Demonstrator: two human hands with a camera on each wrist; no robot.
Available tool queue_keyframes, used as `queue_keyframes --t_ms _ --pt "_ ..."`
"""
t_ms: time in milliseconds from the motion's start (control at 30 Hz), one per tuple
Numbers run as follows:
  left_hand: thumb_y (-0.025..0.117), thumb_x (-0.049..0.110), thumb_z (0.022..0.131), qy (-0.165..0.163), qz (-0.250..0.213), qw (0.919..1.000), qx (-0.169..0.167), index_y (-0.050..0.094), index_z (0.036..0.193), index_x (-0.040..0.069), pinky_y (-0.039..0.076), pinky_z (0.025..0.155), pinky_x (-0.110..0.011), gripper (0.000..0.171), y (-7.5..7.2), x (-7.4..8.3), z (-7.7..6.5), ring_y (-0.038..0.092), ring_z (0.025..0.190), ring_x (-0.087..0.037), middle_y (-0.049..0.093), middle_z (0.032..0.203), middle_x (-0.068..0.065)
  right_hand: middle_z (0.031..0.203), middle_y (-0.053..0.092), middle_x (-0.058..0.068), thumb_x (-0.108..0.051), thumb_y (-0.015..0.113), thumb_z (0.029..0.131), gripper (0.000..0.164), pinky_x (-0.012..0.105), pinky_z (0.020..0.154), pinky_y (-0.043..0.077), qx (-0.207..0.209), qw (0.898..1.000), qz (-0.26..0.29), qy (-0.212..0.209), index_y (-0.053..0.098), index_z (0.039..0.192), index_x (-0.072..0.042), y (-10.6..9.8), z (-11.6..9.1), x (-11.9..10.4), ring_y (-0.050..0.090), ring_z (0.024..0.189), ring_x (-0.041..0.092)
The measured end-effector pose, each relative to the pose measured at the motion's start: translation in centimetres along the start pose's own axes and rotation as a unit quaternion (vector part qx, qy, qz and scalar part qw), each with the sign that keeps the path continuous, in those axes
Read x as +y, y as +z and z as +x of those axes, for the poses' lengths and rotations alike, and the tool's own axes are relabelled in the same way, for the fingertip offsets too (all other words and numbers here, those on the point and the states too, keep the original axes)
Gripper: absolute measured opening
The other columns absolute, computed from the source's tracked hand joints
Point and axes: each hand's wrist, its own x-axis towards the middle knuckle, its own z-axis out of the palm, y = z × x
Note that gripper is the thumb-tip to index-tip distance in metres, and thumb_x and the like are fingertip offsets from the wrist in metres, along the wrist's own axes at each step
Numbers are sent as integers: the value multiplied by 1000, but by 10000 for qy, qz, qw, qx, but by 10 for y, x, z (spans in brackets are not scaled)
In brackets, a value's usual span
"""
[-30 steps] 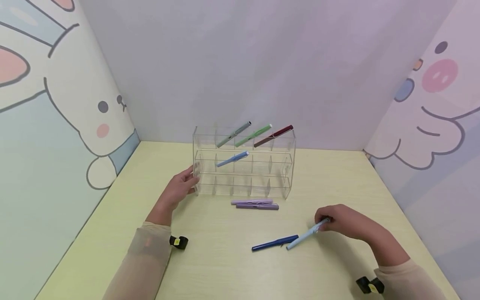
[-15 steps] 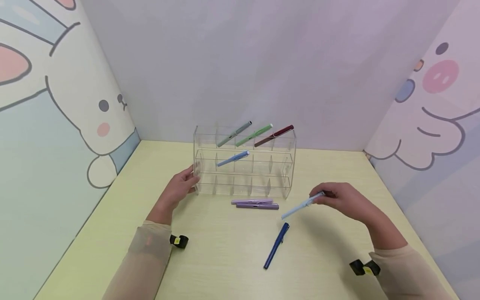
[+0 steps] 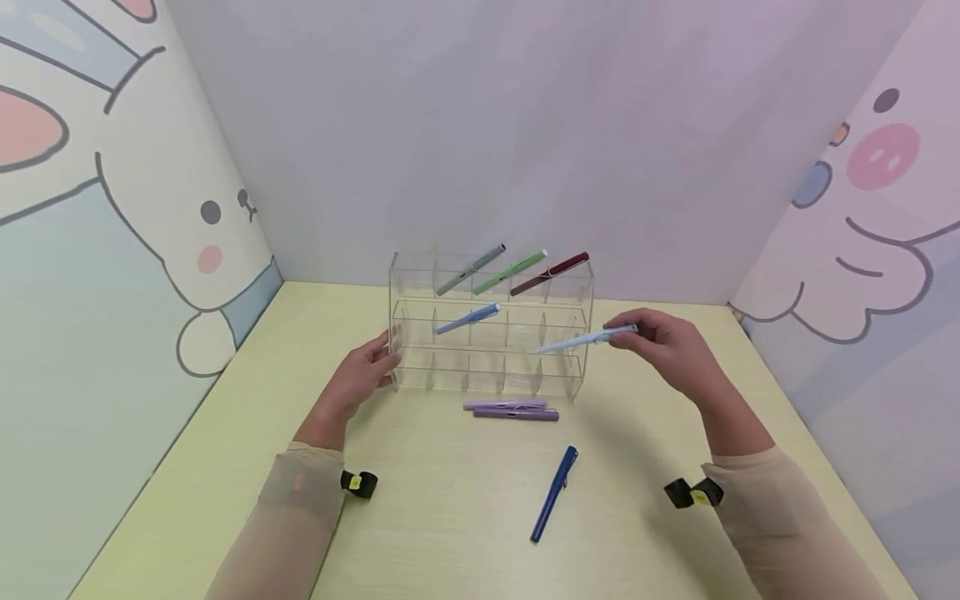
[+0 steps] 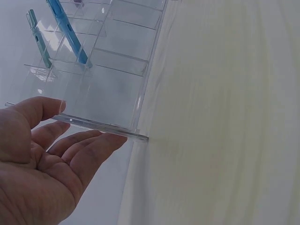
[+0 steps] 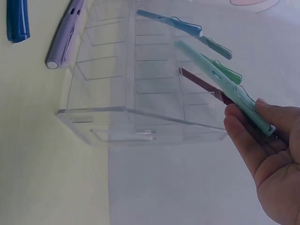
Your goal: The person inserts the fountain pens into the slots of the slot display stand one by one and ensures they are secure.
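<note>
A clear acrylic pen rack (image 3: 486,382) with three tiers of compartments stands on the table. At its left side panel my left hand (image 3: 363,372) grips the edge, thumb on one face and fingers on the other. My right hand (image 3: 667,346) pinches a pale blue pen (image 3: 581,340) by its capped end, its other end overlapping the rack's right part in the head view. In the top tier lean a grey-green pen (image 3: 471,270), a green pen (image 3: 512,272) and a dark red pen (image 3: 551,273). A blue pen (image 3: 468,318) leans in the middle tier.
Two purple pens, one light (image 3: 504,404) and one darker (image 3: 517,413), lie just in front of the rack. Nearer the person, a dark blue pen (image 3: 554,495) lies on the table (image 3: 450,517). A pale curtain-like wall (image 3: 495,125) rises behind.
The right hand has lifted the pale blue pen and carried it up and left to the rack. The dark blue pen has swung round on the table. My left hand stays put.
</note>
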Motion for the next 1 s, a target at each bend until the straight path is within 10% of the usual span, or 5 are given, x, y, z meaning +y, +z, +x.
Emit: queue_keyframes --t_ms 600,1000 --pt "53 25 103 -57 -63 10000 -3 29 155 27 44 106 -52 58 0 -1 -1 46 136 -32 46 150 -14 91 71 8 -31 61 98 22 18 70 52 564 9969 497 -211 71 112 -17 32 52 -19 65 77 7" --pt "51 24 103 -81 11 10000 -19 27 155 28 44 106 -53 57 1 1 0 45 136 -29 45 151 -13 97 69 5 -33 63 96 24 40 82 58 134 9976 671 -78 70 112 -17 61 65 -20 71 94 24"
